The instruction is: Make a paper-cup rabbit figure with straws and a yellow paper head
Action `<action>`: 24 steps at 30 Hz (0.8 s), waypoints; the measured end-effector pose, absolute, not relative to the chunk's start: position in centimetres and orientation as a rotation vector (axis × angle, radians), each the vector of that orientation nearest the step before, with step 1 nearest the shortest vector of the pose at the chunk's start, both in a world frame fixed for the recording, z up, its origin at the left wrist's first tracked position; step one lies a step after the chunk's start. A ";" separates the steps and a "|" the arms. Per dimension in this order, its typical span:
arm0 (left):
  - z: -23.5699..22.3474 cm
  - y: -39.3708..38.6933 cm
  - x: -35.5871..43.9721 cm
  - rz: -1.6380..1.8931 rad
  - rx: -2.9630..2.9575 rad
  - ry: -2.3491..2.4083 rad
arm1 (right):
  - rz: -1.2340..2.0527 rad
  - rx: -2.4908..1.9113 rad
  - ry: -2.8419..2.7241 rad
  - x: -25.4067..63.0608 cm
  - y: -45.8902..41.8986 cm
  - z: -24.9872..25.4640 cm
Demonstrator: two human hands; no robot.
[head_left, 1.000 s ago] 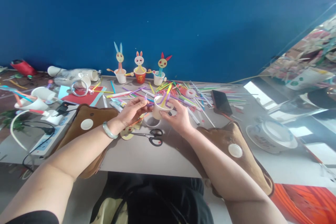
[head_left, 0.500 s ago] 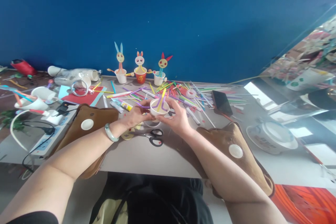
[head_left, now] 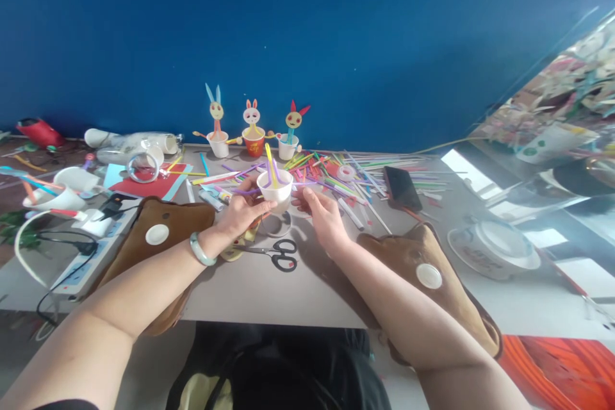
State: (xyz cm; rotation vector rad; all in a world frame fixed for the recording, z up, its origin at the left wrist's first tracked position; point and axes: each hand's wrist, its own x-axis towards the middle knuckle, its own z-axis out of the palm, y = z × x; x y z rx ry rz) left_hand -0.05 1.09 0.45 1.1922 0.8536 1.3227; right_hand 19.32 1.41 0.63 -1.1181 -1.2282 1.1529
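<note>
My left hand (head_left: 245,210) is closed around a white paper cup (head_left: 275,192), gripping its left side and base. Yellow and purple straws (head_left: 271,166) rise out of the cup, and purple straw ends stick out through its sides. To the right of the cup, my right hand (head_left: 321,210) has its thumb and fingers pinched at the purple straw (head_left: 300,186) that juts from that side. Below the hands lie black-handled scissors (head_left: 283,256) and a roll of clear tape (head_left: 277,225). Yellowish cut-out pieces (head_left: 233,253) sit beside my left wrist.
Three rabbit-faced cup figures stand by the blue wall, a red cup (head_left: 254,142) in the middle. Loose straws (head_left: 331,173) cover the table's back, near a black phone (head_left: 402,188). Brown cushions (head_left: 166,250) flank my arms. A power strip (head_left: 91,253) lies left, a lidded bowl (head_left: 492,250) right.
The cup has moved slightly left and up in my left hand. My right hand has let go of the cup's side and shifted to the straw at its right.
</note>
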 end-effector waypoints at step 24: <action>0.1 0.4 0.6 1.299 1.304 0.904 | 0.914 -1.186 -1.314 20.0 1.6 1.1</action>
